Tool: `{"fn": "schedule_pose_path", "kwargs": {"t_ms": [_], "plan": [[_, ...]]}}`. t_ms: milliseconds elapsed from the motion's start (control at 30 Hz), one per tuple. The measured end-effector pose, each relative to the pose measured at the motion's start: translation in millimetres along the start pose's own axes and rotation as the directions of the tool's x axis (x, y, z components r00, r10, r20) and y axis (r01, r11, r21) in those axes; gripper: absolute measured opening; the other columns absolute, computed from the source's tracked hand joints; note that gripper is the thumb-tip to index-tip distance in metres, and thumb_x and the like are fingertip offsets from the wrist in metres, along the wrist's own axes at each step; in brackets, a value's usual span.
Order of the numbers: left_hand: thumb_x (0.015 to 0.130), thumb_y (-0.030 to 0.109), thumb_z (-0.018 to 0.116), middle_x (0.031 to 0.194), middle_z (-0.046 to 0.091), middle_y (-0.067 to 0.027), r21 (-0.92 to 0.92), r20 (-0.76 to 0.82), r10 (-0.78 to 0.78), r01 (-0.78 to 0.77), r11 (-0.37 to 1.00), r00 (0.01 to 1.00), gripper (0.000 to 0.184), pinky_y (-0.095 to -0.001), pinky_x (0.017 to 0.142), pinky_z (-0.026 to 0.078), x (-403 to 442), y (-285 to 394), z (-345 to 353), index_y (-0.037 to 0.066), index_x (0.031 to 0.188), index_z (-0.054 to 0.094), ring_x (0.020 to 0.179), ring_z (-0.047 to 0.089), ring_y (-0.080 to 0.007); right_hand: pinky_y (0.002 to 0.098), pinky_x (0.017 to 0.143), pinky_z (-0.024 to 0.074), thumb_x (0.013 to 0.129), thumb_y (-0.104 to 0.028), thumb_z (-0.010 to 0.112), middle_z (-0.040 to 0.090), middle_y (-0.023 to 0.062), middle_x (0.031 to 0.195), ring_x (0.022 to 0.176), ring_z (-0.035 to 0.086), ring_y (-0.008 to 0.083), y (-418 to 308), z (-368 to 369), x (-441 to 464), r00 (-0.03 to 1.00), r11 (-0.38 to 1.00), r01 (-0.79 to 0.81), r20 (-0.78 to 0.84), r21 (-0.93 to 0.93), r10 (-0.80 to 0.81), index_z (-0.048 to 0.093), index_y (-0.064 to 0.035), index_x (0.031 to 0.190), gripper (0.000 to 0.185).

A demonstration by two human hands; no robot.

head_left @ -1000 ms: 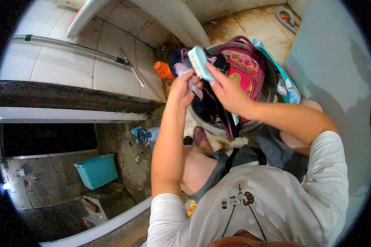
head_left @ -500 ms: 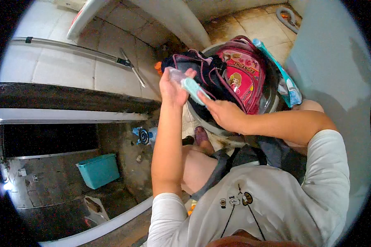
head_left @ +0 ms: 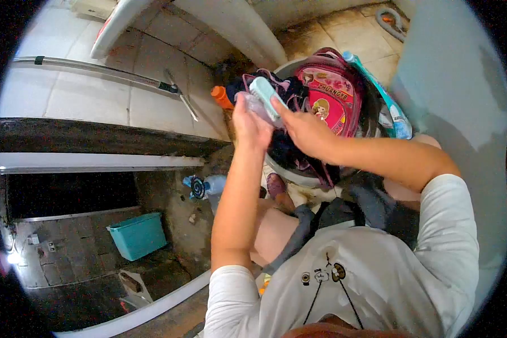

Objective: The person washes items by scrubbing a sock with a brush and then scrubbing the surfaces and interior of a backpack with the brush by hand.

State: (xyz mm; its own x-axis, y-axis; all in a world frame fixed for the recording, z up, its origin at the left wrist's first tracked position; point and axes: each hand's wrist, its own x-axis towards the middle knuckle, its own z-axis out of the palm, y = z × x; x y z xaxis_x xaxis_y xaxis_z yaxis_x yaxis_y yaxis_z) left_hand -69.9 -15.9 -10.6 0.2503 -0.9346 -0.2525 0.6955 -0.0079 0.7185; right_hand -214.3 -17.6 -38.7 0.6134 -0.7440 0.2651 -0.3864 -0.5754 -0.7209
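My right hand (head_left: 308, 134) is closed round a pale mint scrub brush (head_left: 266, 94). The brush lies against a light greyish-lilac piece of fabric (head_left: 256, 109), mesh-like in look, which my left hand (head_left: 251, 127) holds up with the palm turned upward. Whether that fabric belongs to the bag cannot be made out. Just beyond my hands, a pink and dark blue backpack (head_left: 328, 98) with a cartoon girl on its front sits in a round grey basin (head_left: 305, 180). The brush's bristles are hidden.
A turquoise and white packet (head_left: 399, 125) stands right of the basin. An orange bottle-like object (head_left: 222, 97) is at its left. A squeegee pole (head_left: 104, 69) leans along the tiled wall. Lower left are a teal bin (head_left: 138, 236) and a blue bottle (head_left: 214, 184); a grey hose (head_left: 390, 23) lies far back.
The brush has moved up and is turned more upright, now over the fabric. My left hand has shifted slightly right and down, and more of the orange object shows.
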Motion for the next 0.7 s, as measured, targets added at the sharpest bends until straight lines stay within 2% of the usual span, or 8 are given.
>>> {"fn": "schedule_pose_path", "kwargs": {"t_ms": [133, 200, 233, 333, 400, 533, 600, 700], "plan": [[0.088, 0.044, 0.031, 0.104, 0.049, -0.0207, -0.022, -0.275, -0.025, 0.020, 1.000, 0.961, 0.046, -0.0446, 0.089, 0.036, -5.3, 28.8, -7.7, 0.005, 0.111, 0.037, 0.099, 0.047, -0.0342, 0.0466, 0.053, 0.0457, 0.081, -0.010, 0.044, 0.054, 0.0214, 0.067, 0.059, 0.056, 0.0367, -18.5, 7.3, -31.6, 0.954, 0.994, 0.052, 0.300, -0.094, -0.022, 0.022, -0.0183, 0.135, 0.059], [0.089, 0.043, 0.032, 0.104, 0.050, -0.0182, -0.010, -0.105, 0.042, -0.044, 0.999, 0.994, 0.045, -0.0437, 0.088, 0.036, 2.2, 18.3, -18.7, 0.005, 0.112, 0.040, 0.100, 0.047, -0.0326, 0.0473, 0.054, 0.0453, 0.081, -0.010, 0.044, 0.055, 0.0218, 0.069, 0.060, 0.056, 0.0369, -10.4, 2.0, -10.9, 0.983, 0.987, 0.069, 0.179, -0.148, -0.042, 0.022, -0.0160, 0.134, 0.057], [0.088, 0.041, 0.032, 0.104, 0.052, -0.0200, -0.020, -0.076, 0.034, -0.036, 0.999, 0.996, 0.040, -0.0498, 0.090, 0.035, 4.9, 12.5, -12.5, 0.007, 0.102, 0.048, 0.099, 0.048, -0.0396, 0.0468, 0.054, 0.0453, 0.082, -0.010, 0.044, 0.056, 0.0214, 0.071, 0.061, 0.056, 0.0369, -7.6, -1.8, -1.3, 0.994, 0.995, 0.084, 0.071, -0.047, -0.080, 0.022, -0.0136, 0.134, 0.057], [0.089, 0.040, 0.030, 0.107, 0.050, -0.0207, -0.026, 0.004, 0.021, -0.021, 0.999, 1.000, 0.042, -0.0505, 0.091, 0.035, 4.2, 18.2, -17.2, 0.004, 0.104, 0.046, 0.101, 0.047, -0.0394, 0.0460, 0.054, 0.0453, 0.082, -0.010, 0.043, 0.056, 0.0206, 0.072, 0.061, 0.056, 0.0366, -14.7, -3.9, -12.4, 0.988, 0.995, 0.020, 0.154, -0.098, -0.004, 0.019, -0.0137, 0.135, 0.058], [0.089, 0.042, 0.031, 0.104, 0.050, -0.0193, -0.159, -0.266, -0.011, -0.032, 0.987, 0.964, 0.037, -0.0497, 0.087, 0.037, 3.3, 31.4, -18.1, 0.009, 0.101, 0.040, 0.095, 0.048, -0.0379, 0.0467, 0.054, 0.0451, 0.081, -0.010, 0.043, 0.056, 0.0203, 0.071, 0.061, 0.056, 0.0362, -22.6, -4.4, -27.3, 0.950, 0.995, 0.014, 0.313, -0.099, 0.018, 0.017, -0.0161, 0.136, 0.061], [0.088, 0.043, 0.034, 0.106, 0.052, -0.0142, -0.069, -0.034, 0.015, -0.017, 0.997, 0.999, 0.040, -0.0449, 0.092, 0.034, -12.1, 11.2, 3.5, 0.009, 0.103, 0.049, 0.102, 0.048, -0.0317, 0.0470, 0.056, 0.0447, 0.082, -0.007, 0.041, 0.055, 0.0231, 0.071, 0.062, 0.056, 0.0387, -1.1, -2.2, 3.3, 0.998, 0.999, 0.037, 0.061, -0.034, -0.035, 0.017, -0.0161, 0.136, 0.060], [0.087, 0.044, 0.035, 0.107, 0.052, -0.0140, -0.083, -0.001, -0.047, 0.047, 0.995, 0.999, 0.042, -0.0447, 0.092, 0.034, -13.1, 6.8, 8.8, 0.007, 0.104, 0.048, 0.103, 0.047, -0.0307, 0.0466, 0.055, 0.0448, 0.081, -0.007, 0.042, 0.056, 0.0224, 0.070, 0.061, 0.056, 0.0382, -5.9, -8.2, -4.1, 0.998, 0.999, -0.007, 0.062, -0.049, 0.010, 0.018, -0.0152, 0.135, 0.060], [0.086, 0.047, 0.035, 0.111, 0.051, -0.0134, -0.171, -0.276, -0.072, 0.025, 0.985, 0.958, 0.050, -0.0436, 0.093, 0.033, -14.4, 33.3, 3.0, 0.005, 0.109, 0.047, 0.106, 0.045, -0.0281, 0.0471, 0.054, 0.0446, 0.081, -0.008, 0.043, 0.056, 0.0211, 0.069, 0.061, 0.056, 0.0371, -20.2, -9.2, -26.2, 0.955, 0.990, -0.012, 0.293, -0.140, 0.052, 0.018, -0.0150, 0.135, 0.060]]}}
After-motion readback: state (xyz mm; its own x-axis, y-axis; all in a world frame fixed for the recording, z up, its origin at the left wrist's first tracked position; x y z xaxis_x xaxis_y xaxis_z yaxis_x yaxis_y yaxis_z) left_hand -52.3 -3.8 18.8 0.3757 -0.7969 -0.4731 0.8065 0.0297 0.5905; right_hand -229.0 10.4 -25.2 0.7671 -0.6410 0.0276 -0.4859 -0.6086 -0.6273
